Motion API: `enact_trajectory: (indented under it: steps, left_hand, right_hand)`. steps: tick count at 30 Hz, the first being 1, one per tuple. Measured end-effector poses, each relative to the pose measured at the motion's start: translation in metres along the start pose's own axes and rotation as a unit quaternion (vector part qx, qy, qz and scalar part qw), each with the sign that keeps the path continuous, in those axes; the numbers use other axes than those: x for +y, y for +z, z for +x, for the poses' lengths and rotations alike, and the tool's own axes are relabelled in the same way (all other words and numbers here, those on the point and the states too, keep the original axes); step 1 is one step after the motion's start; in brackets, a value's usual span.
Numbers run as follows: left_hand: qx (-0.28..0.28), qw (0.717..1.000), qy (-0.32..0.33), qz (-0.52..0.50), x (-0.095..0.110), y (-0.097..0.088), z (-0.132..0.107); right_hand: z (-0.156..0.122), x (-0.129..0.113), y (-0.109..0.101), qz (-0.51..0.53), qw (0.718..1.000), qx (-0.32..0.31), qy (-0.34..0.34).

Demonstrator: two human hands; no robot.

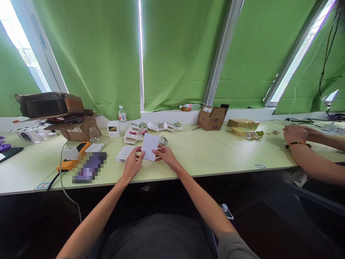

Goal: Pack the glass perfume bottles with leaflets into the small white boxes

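Note:
My left hand and my right hand both pinch a white card or flat white carton, held tilted just above the pale green table. The left fingers grip its lower left edge, the right fingers its lower right edge. A flat white box with a barcode lies under my left hand's fingertips. A small glass item sits just behind the card.
Small white boxes and packaged glass items line the back, beside a water bottle. Open cardboard boxes stand at left and at the back right. An orange device with a cable lies at left. Another person's arms rest at right.

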State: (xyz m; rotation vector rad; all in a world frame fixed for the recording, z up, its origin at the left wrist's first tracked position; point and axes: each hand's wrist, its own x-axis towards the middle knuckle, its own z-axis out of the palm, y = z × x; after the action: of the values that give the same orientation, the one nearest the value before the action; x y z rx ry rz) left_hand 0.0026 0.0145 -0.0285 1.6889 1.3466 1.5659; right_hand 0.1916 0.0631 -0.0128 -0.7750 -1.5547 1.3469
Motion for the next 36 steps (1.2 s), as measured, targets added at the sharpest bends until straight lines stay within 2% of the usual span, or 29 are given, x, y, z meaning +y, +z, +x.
enact_trajectory:
  steps: [4, 9, 12, 16, 22, 26, 30, 36]
  left_hand:
    - [0.038, 0.985, 0.075, 0.151, 0.008, -0.012, 0.0]
    - [0.079, 0.932, 0.146, 0.322, 0.001, -0.029, 0.009]
    - [0.084, 0.915, 0.113, 0.378, -0.014, -0.034, 0.012]
    - [0.042, 0.894, 0.066, 0.441, -0.03, -0.035, 0.011]
    - [0.012, 0.866, 0.073, 0.495, -0.033, -0.037, 0.01]
    - [-0.022, 0.868, 0.076, 0.491, -0.029, -0.041, 0.013]
    - [-0.059, 0.871, 0.053, 0.485, -0.027, -0.044, 0.016]
    - [-0.026, 0.867, 0.013, 0.498, -0.029, -0.044, 0.017]
  right_hand:
    - [0.001, 0.002, -0.001, 0.007, 1.0, 0.006, -0.001]
    - [0.003, 0.005, -0.002, 0.004, 1.0, 0.008, -0.002]
    - [0.004, 0.006, -0.002, 0.004, 1.0, 0.006, -0.005]
    - [0.005, 0.008, -0.002, 0.003, 1.0, 0.008, -0.003]
    - [0.004, 0.008, -0.003, -0.001, 1.0, 0.002, -0.01]
    - [0.003, 0.007, -0.003, -0.004, 1.0, 0.007, -0.007]
    - [0.002, 0.006, -0.003, -0.006, 1.0, 0.003, -0.01]
    - [0.002, 0.006, -0.003, -0.007, 1.0, -0.001, -0.014]
